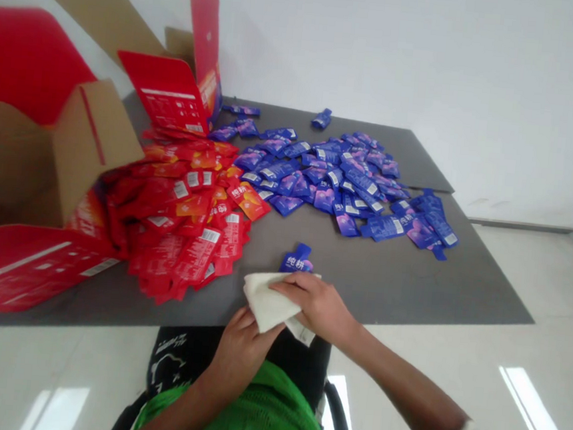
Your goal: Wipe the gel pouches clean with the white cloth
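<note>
A folded off-white cloth (269, 300) is held between my two hands at the table's front edge. My left hand (245, 345) grips its lower side, fingers partly hidden beneath it. From the right, my right hand (321, 308) pinches the cloth's upper edge, with a loose corner hanging below. Just beyond the cloth lies a single blue pouch (297, 259), its lower part covered. A heap of red packets (186, 213) sits to the left of my hands. Farther back spreads a pile of blue pouches (320, 171).
Two open red cardboard boxes stand at the left: a near one (16, 265) with flaps spread and a farther one (170, 88). Everything rests on a grey table (460, 290) against a white wall (405, 58). A chair armrest (339, 417) shows beside my lap.
</note>
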Available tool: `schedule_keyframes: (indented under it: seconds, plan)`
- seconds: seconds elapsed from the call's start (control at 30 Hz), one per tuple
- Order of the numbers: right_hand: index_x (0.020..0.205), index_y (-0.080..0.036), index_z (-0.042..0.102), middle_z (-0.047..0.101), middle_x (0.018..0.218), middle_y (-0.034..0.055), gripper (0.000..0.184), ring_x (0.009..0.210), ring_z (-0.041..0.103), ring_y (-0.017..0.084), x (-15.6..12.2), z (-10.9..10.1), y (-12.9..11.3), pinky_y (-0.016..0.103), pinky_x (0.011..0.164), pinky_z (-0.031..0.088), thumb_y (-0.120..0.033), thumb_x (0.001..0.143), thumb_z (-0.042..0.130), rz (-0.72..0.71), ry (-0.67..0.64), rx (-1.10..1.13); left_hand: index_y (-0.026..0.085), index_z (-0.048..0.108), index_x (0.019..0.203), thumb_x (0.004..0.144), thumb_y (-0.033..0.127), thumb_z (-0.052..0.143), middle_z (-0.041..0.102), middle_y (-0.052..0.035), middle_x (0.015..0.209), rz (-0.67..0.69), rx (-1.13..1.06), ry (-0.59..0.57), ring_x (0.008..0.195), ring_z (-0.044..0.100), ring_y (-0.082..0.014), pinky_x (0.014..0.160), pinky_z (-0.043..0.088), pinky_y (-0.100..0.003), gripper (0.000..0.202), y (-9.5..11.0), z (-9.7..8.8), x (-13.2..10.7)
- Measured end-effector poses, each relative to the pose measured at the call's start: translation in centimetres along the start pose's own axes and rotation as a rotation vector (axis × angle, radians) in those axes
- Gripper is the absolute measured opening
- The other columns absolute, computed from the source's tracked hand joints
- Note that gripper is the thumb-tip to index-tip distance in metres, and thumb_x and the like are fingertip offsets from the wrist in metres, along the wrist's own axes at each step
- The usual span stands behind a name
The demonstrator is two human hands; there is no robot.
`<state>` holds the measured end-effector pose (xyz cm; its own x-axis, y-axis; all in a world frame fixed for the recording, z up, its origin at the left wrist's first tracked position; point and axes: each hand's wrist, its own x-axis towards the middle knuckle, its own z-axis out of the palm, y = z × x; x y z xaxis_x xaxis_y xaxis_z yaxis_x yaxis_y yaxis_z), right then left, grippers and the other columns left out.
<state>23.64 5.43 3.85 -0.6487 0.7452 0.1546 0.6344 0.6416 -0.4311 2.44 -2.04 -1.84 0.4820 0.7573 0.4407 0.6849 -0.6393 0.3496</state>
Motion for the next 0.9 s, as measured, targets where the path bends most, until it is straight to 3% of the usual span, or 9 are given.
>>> schedule_keyframes:
  seconds: [0.13, 0.2, 0.3, 0.37, 0.43, 0.63, 0.7, 0.8, 0.9]
  plan:
    - [0.136, -0.023, 0.066, 0.068, 0.126, 0.0097, 0.048, 0.110, 0.069, 0.025, 1.7, -1.6, 3.4, 0.035, 0.092, 0.058, -0.008, 0.091, 0.063, 0.216, 0.038, -0.111, 0.023, 0.072, 0.125, 0.108, 0.019, 0.047, 0.075, -0.0017, 0.128, 0.033, -0.032, 0.015, 0.120, 0.067, -0.0212, 0.095, 0.050, -0.038, 0.031, 0.1, -0.2, 0.4]
    - [0.136, -0.021, 0.065, 0.067, 0.125, 0.0115, 0.046, 0.110, 0.068, 0.026, 1.9, -2.6, 4.2, 0.036, 0.092, 0.057, -0.008, 0.092, 0.060, 0.248, 0.114, -0.110, 0.023, 0.071, 0.125, 0.109, 0.020, 0.045, 0.075, -0.0007, 0.129, 0.031, -0.051, 0.039, 0.123, 0.066, -0.0204, 0.096, 0.049, -0.037, 0.031, 0.1, -0.2, 0.6]
    - [0.138, -0.021, 0.061, 0.066, 0.125, 0.0114, 0.044, 0.112, 0.066, 0.024, 0.8, -2.3, 2.6, 0.033, 0.094, 0.056, -0.015, 0.095, 0.059, 0.083, 0.138, -0.009, 0.024, 0.073, 0.122, 0.108, 0.021, 0.048, 0.078, -0.0011, 0.120, 0.006, -0.070, 0.048, 0.115, 0.069, -0.0213, 0.094, 0.049, -0.037, 0.029, 0.1, -0.2, 0.6]
    - [0.135, -0.024, 0.063, 0.069, 0.120, 0.0086, 0.039, 0.107, 0.067, 0.022, 0.0, -1.2, 1.2, 0.031, 0.091, 0.056, -0.019, 0.097, 0.060, -0.021, 0.053, 0.014, 0.027, 0.076, 0.116, 0.106, 0.021, 0.051, 0.081, -0.0010, 0.105, -0.015, -0.062, 0.057, 0.099, 0.072, -0.0220, 0.091, 0.050, -0.038, 0.027, 0.1, -0.2, 0.5]
    - [0.132, -0.026, 0.066, 0.070, 0.117, 0.0064, 0.036, 0.104, 0.068, 0.020, 0.1, -0.4, 0.9, 0.029, 0.090, 0.056, -0.019, 0.097, 0.062, -0.037, -0.020, 0.008, 0.028, 0.077, 0.114, 0.106, 0.021, 0.052, 0.081, -0.0007, 0.098, -0.028, -0.059, 0.056, 0.091, 0.072, -0.0218, 0.090, 0.050, -0.038, 0.027, 0.1, -0.2, 0.4]
    - [0.138, -0.022, 0.063, 0.066, 0.125, 0.0107, 0.050, 0.110, 0.067, 0.024, 2.3, -2.4, 3.7, 0.032, 0.091, 0.056, -0.008, 0.090, 0.060, 0.262, 0.057, -0.145, 0.024, 0.072, 0.124, 0.108, 0.022, 0.048, 0.076, -0.0018, 0.127, 0.000, -0.103, 0.018, 0.121, 0.067, -0.0213, 0.096, 0.050, -0.037, 0.029, -0.1, -0.2, 0.5]
    - [0.141, -0.021, 0.060, 0.065, 0.127, 0.0115, 0.050, 0.114, 0.066, 0.024, 1.7, -2.5, 2.7, 0.032, 0.093, 0.056, -0.010, 0.092, 0.058, 0.204, 0.096, -0.088, 0.024, 0.073, 0.122, 0.108, 0.022, 0.049, 0.077, -0.0022, 0.123, -0.004, -0.106, 0.012, 0.118, 0.069, -0.0217, 0.095, 0.051, -0.038, 0.028, -0.1, -0.2, 0.6]
    - [0.137, -0.024, 0.062, 0.068, 0.124, 0.0090, 0.041, 0.109, 0.068, 0.022, 0.2, -1.2, 0.3, 0.031, 0.091, 0.057, -0.018, 0.096, 0.059, 0.034, 0.021, 0.019, 0.026, 0.077, 0.112, 0.105, 0.020, 0.054, 0.081, -0.0017, 0.100, -0.021, -0.084, 0.002, 0.095, 0.073, -0.0223, 0.088, 0.052, -0.039, 0.025, -0.1, -0.3, 0.5]
    - [0.133, -0.025, 0.065, 0.070, 0.122, 0.0070, 0.039, 0.107, 0.069, 0.021, 0.4, -0.4, 0.5, 0.030, 0.091, 0.056, -0.016, 0.095, 0.062, 0.020, -0.063, 0.015, 0.026, 0.077, 0.112, 0.104, 0.019, 0.055, 0.081, -0.0008, 0.097, -0.019, -0.091, 0.009, 0.091, 0.073, -0.0222, 0.087, 0.052, -0.039, 0.024, -0.1, -0.5, 0.5]
